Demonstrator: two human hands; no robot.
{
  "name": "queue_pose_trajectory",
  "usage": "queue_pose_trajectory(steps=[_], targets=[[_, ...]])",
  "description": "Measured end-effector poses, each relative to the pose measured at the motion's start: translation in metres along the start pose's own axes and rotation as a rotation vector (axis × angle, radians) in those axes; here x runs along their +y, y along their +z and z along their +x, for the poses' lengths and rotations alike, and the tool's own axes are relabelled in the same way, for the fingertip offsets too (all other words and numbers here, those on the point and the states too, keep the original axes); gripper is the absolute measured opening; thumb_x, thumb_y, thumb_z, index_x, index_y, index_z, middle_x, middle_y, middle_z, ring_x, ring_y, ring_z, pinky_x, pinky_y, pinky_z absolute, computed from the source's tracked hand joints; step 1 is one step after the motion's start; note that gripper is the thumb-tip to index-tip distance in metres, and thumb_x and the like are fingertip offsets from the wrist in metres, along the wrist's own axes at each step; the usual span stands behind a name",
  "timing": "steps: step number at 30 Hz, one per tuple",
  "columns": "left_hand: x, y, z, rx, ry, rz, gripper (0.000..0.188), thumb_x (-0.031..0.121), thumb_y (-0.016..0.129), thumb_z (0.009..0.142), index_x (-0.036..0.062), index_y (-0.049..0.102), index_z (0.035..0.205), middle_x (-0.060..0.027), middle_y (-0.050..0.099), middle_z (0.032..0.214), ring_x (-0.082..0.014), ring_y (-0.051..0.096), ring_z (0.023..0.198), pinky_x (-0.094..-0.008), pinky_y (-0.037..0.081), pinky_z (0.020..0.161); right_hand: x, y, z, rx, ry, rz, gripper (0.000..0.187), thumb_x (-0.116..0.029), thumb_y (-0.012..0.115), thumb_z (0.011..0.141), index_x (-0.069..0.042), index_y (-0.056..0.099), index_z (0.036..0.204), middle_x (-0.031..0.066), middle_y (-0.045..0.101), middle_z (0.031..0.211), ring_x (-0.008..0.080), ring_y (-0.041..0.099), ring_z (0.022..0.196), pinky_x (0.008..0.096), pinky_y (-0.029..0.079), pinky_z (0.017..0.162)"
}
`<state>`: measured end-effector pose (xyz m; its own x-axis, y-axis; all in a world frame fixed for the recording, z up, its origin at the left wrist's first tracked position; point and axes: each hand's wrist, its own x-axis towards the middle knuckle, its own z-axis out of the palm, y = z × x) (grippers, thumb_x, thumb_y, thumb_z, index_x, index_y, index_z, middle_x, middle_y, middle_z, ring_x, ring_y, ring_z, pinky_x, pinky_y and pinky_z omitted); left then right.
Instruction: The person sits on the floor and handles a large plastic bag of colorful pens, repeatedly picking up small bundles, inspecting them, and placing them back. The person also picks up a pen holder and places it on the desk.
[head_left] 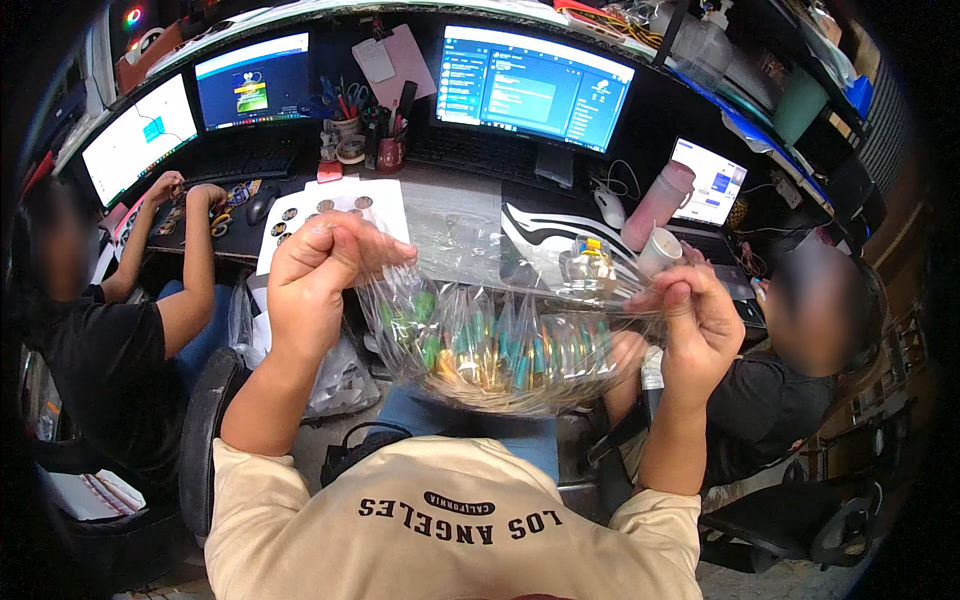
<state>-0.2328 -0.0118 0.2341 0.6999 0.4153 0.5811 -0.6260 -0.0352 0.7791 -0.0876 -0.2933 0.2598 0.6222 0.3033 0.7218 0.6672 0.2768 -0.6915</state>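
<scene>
a large, clear plastic bag point(480, 375) is stretched between the person's two bare hands, held up above the lap at the near edge of the black bench point(235, 238). the left hand point(320, 255) pinches the bag's upper left corner between thumb and bent fingers; the right hand point(697, 318) grips the upper right side the same way. inside, small bright pieces sit in a row: green ones at the left end, gold ones in the middle, and teal ones toward the right. the glossy film hides what each piece is.

beyond the bag, a small clear packet with a yellow part point(592, 258) lies on a black-and-white patterned sheet point(545, 225). near it, a tall pink tumbler point(655, 212) leans in view just beside a round white cup point(660, 252); what they hold cannot be told. at the back, a dark red cup point(391, 155) carries pens, near a pale round cup point(345, 128) with red-handled tools standing in it.
</scene>
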Motion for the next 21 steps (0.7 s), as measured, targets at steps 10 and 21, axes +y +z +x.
queue_pose_trajectory(steps=[10, 21], targets=[[-0.002, 0.002, -0.013, 0.003, -0.068, -0.043, 0.028, 0.018, 0.045, 0.103, -0.0047, 0.059, 0.094, -0.0175, 0.069, 0.09, -0.0276, 0.07, 0.088, -0.0391, 0.056, 0.085, 0.0, -0.003, -0.012, 0.023, -0.005, -0.067, 0.022, -0.014, 0.061, 0.096, 0.007, 0.062, 0.095, 0.0133, 0.066, 0.079, 0.0203, 0.067, 0.068, 0.0303, 0.057, 0.065], [0.02, 0.005, -0.04, -0.024, -0.062, 0.004, 0.03, 0.018, 0.047, 0.102, -0.0081, 0.059, 0.094, -0.0241, 0.068, 0.095, -0.0321, 0.07, 0.092, -0.0405, 0.056, 0.086, -0.02, -0.011, -0.028, -0.027, -0.04, -0.143, 0.014, -0.005, 0.064, 0.092, 0.008, 0.065, 0.09, 0.0149, 0.07, 0.084, 0.0161, 0.066, 0.067, 0.0235, 0.052, 0.07]])
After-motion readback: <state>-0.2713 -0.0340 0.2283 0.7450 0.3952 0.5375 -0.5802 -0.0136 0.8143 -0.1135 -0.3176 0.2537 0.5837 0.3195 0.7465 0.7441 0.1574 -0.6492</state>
